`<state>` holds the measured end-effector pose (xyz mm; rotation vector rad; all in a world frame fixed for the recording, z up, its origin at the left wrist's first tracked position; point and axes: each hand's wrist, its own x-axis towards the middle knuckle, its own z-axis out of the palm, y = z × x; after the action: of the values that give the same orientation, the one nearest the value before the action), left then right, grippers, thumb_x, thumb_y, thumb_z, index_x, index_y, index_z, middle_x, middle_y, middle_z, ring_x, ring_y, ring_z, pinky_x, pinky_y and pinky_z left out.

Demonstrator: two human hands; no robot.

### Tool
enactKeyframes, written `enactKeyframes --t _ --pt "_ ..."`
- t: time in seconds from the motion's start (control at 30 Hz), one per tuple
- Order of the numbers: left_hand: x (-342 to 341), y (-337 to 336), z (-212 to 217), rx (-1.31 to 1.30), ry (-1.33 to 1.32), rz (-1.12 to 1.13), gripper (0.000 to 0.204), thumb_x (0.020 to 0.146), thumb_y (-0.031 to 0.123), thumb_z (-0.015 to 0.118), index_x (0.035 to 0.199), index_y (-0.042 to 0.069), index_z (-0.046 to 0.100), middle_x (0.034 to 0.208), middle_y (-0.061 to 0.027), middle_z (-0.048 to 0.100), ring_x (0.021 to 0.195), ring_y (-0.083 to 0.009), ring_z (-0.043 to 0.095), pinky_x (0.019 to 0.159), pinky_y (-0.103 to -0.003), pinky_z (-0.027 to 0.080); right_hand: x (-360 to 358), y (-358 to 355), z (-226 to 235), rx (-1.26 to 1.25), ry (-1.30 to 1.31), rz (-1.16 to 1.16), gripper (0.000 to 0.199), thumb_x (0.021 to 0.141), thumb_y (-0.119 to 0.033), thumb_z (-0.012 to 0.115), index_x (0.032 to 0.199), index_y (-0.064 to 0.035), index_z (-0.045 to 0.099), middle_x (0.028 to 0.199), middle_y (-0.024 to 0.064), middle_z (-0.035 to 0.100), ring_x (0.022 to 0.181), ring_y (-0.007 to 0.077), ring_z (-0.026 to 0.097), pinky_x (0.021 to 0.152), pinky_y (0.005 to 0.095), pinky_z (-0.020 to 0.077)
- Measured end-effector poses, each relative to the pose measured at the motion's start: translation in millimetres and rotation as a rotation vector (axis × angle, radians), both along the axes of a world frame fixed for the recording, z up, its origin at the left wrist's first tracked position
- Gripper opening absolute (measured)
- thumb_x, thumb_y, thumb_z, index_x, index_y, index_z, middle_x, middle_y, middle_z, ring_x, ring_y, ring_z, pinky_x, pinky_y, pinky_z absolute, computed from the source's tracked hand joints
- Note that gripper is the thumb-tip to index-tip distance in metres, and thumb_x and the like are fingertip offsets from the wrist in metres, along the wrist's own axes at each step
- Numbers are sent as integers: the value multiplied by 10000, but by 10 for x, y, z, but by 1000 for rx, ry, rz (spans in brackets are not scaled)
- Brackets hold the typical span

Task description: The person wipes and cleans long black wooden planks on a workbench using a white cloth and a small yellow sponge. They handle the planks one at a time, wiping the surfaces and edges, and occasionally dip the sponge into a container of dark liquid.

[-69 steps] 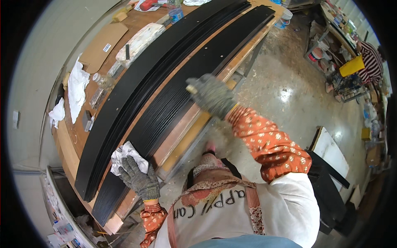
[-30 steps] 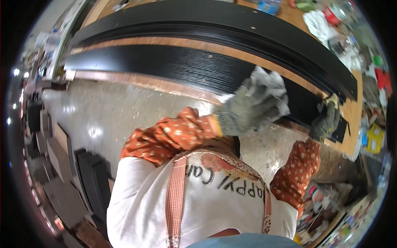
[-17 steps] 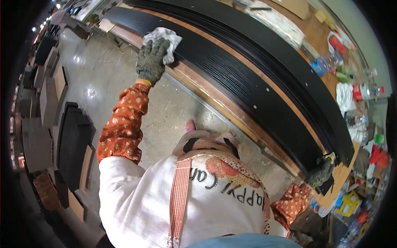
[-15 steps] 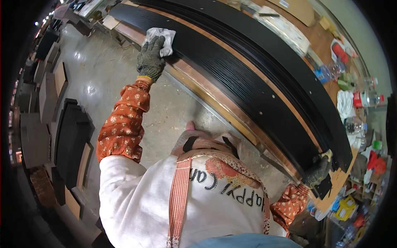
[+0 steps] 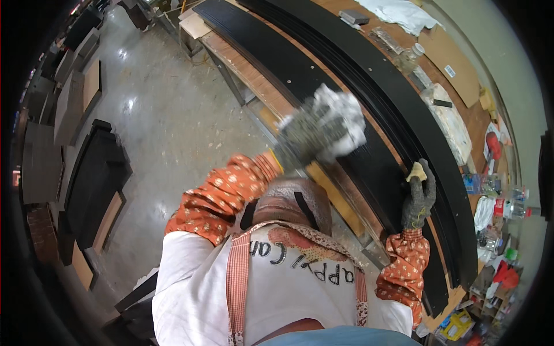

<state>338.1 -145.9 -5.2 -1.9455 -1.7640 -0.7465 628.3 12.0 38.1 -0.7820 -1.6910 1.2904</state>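
Note:
My left hand, in a grey knit glove, is closed on a crumpled white cloth; both are blurred by motion. They are over the near black wood-grained panel, a long board with small pale spots, and whether the cloth touches it I cannot tell. Farther right, my right hand, also gloved, pinches a small cream-yellow piece, perhaps sponge or folded sandpaper. That hand lies along the far edge of the near panel, beside a second, ridged black panel.
Beyond the panels, the brown workbench carries a flat cardboard sheet, a plastic-wrapped bundle and several plastic bottles. A shelf unit with small items stands at lower right. Dark panels are stacked on the floor at left.
My left hand has swept the cloth from the near panel's far left toward its middle. My right hand has moved up from the panel's right end. The view has shifted too.

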Motion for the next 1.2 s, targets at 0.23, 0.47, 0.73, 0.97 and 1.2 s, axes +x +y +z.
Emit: enactKeyframes --t 0.23,0.47,0.73,0.97,1.2 --pt "-2138 -433 239 -154 75 582 717 796 379 658 1441 215 392 1510 -44 352 1377 -329 327 1159 -460 206 -11 23 8 64 -114 -33 465 891 -176 646 1295 20 526 1311 150 548 1206 253 521 1038 368 403" --pt "-1966 -289 190 -135 36 319 726 707 209 680 1382 104 431 1383 -179 434 1284 -449 394 1098 -519 299 -1 27 -54 59 -158 -159 490 919 -258 583 1306 33 507 1322 154 535 1213 252 505 1012 351 399" --pt "-2914 -436 115 4 128 307 635 764 319 697 1348 152 512 1444 -65 428 1378 -392 304 1140 -517 269 -120 -44 -11 185 -361 -573 413 948 -219 515 1259 51 546 1257 180 577 1172 276 535 1007 379 414" --pt "-5016 -705 486 -121 82 636 726 692 149 708 1377 180 471 1387 -103 499 1306 -401 409 1101 -482 322 -1178 -198 -179 201 -733 -999 443 950 -284 566 1286 4 543 1260 187 563 1075 305 602 890 365 539" --pt "-5997 -925 537 -58 -379 802 614 705 120 670 1302 156 532 1321 -135 545 1215 -360 506 1049 -420 383 -1571 -278 223 384 -438 -740 455 956 -261 541 1320 9 501 1290 183 525 1137 284 549 928 349 495"
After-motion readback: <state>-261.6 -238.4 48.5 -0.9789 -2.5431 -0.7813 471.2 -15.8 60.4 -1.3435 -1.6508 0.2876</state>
